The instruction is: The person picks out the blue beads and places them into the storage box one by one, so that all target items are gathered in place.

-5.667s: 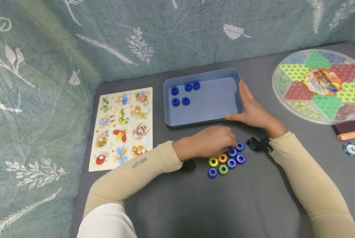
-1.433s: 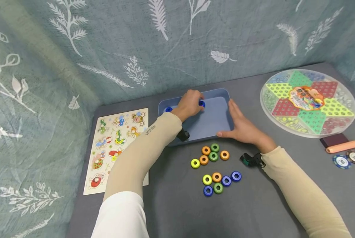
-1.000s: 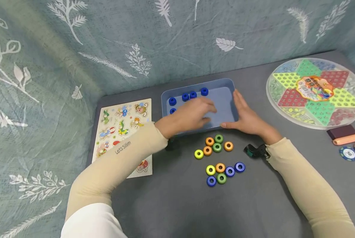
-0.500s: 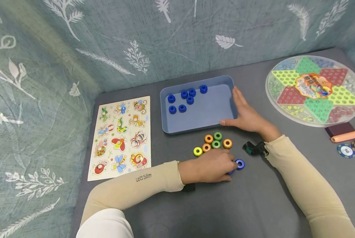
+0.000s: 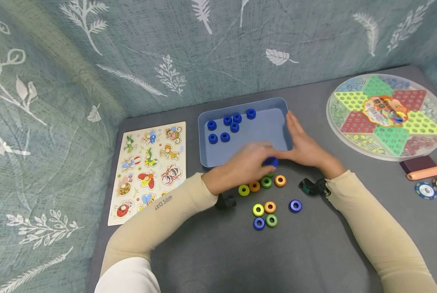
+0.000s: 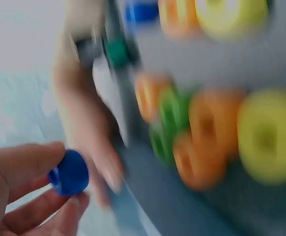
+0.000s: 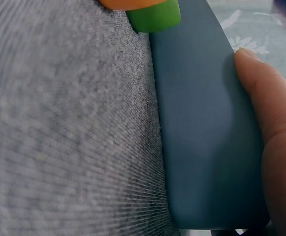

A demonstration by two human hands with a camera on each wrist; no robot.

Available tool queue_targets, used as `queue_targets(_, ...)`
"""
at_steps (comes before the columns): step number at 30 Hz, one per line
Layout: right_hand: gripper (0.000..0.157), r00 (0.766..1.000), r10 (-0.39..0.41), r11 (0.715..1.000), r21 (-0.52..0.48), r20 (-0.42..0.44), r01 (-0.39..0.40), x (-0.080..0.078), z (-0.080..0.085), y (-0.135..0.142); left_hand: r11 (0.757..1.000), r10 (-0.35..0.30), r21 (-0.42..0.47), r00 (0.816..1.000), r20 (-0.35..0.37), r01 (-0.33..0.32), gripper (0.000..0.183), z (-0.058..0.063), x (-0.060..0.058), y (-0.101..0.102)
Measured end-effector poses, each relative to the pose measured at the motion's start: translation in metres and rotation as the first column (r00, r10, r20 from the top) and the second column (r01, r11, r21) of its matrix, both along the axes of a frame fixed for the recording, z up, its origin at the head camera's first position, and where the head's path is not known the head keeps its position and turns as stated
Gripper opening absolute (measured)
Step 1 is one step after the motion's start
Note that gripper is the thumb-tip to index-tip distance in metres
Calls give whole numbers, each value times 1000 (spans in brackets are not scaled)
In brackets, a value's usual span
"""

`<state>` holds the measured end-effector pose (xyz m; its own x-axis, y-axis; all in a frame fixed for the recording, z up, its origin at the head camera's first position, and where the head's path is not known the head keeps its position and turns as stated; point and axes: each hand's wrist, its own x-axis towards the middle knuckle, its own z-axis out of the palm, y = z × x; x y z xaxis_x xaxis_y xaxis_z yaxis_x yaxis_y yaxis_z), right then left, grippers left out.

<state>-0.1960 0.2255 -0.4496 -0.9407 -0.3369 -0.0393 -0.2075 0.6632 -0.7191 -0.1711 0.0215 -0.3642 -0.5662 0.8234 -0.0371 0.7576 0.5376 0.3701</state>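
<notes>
In the head view my left hand (image 5: 245, 165) pinches a blue ring (image 5: 271, 161) over the tray's front edge. The left wrist view has that blue ring (image 6: 73, 173) between thumb and fingertips. My right hand (image 5: 308, 150) rests against the front right corner of a blue-grey tray (image 5: 264, 130), fingers straight along its side. Its thumb (image 7: 261, 78) touches the rim in the right wrist view. Several blue rings (image 5: 234, 127) sit in the tray's left and back part. On the table, a loose blue ring (image 5: 295, 206) lies apart from a blue ring (image 5: 259, 223) beside a green ring (image 5: 271, 220).
Before the tray lie orange (image 5: 280, 181), green (image 5: 266, 182) and yellow rings (image 5: 243, 190), partly behind my left hand. An insect puzzle board (image 5: 156, 152) lies left. On the right are a round Chinese checkers board (image 5: 387, 116), a dark block (image 5: 418, 164), an orange stick (image 5: 429, 172) and poker chips (image 5: 425, 190).
Blue rings in the tray have increased since the oldest frame. In the last half second my left hand took a blue ring from the nearer group and moved up to the tray. The right hand stayed.
</notes>
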Motion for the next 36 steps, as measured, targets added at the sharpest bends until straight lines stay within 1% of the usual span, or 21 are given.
queue_targets(2, 118, 1000, -6, 1000, -2, 10, 6, 0, -1, 0, 993, 114, 16, 993, -1, -114, 25, -1, -25, -4)
queue_targets(5, 120, 999, -20, 1000, -2, 34, 20, 2, -2, -1, 968, 251, 2, 968, 4, -251, 28, -10, -60, -8)
queue_targets(7, 120, 999, -22, 1000, 0, 48, 22, 3, -2, -2, 949, 315, -22, 948, 29, -315, 32, -17, -78, -10)
queue_targets(9, 121, 998, -17, 1000, -1, 61, 18, 4, -2, -4, 935, 354, -47, 934, 51, -351, 33, -22, -90, -11)
queue_targets(12, 120, 998, -10, 1000, -6, 67, 10, 5, -1, -6, 922, 384, -71, 921, 63, -380, 33, -26, -100, -10)
queue_targets(13, 120, 998, -9, 1000, -8, 62, 9, 4, -1, -7, 920, 389, -81, 919, 68, -384, 30, -27, -102, -10)
queue_targets(16, 119, 999, -7, 1000, -12, 52, 7, 3, -1, -9, 911, 406, -94, 912, 55, -401, 32, -28, -104, -11)
queue_targets(18, 119, 999, -7, 1000, -11, 45, 8, 1, 0, -8, 911, 408, -90, 912, 47, -403, 34, -28, -104, -12)
queue_targets(20, 120, 999, -7, 1000, -7, 41, 7, -1, 1, -8, 917, 394, -70, 919, 22, -392, 36, -25, -102, -12)
queue_targets(22, 120, 999, -6, 1000, -1, 34, 6, -2, 3, -7, 934, 354, -59, 935, -4, -353, 34, -18, -94, -11)
queue_targets(24, 120, 1000, 1, 1000, 3, 26, -1, -2, 4, -5, 963, 266, -41, 963, -35, -267, 33, -9, -78, -8)
queue_targets(26, 118, 1000, 14, 1000, 1, 10, -14, -3, 5, -4, 991, 118, -50, 991, -58, -121, 30, -1, -50, -1)
queue_targets(27, 117, 1000, 18, 1000, 1, -1, -18, -4, 5, -3, 997, 27, -76, 997, -74, -33, 28, 2, -34, 4)
queue_targets(28, 117, 1000, 21, 1000, 0, -4, -21, -4, 5, -2, 993, -66, -105, 994, -82, 57, 27, 4, -18, 10)
queue_targets(29, 117, 1000, 22, 1000, -1, -6, -22, -4, 5, -1, 979, -162, -137, 983, -92, 149, 25, 4, -1, 15)
queue_targets(30, 117, 1000, 23, 1000, -1, -13, -23, -4, 5, 0, 958, -245, -180, 965, -97, 225, 23, 3, 14, 21)
queue_targets(31, 117, 1000, 16, 1000, -1, -17, -16, -4, 4, 0, 933, -310, -223, 946, -99, 282, 21, 1, 28, 27)
queue_targets(32, 118, 1000, 10, 1000, -1, -16, -10, -3, 4, 0, 907, -362, -266, 926, -104, 325, 20, -2, 39, 32)
queue_targets(33, 119, 1000, -1, 1000, -1, -11, 1, -3, 3, 0, 885, -399, -308, 911, -110, 350, 18, -6, 49, 36)
queue_targets(35, 121, 1000, -11, 1000, 1, 2, 11, -1, 1, -2, 854, -432, -365, 896, -103, 370, 16, -14, 61, 41)
queue_targets(36, 121, 1000, -11, 1000, 4, 5, 11, 0, 0, -3, 845, -440, -382, 893, -96, 375, 15, -18, 65, 42)
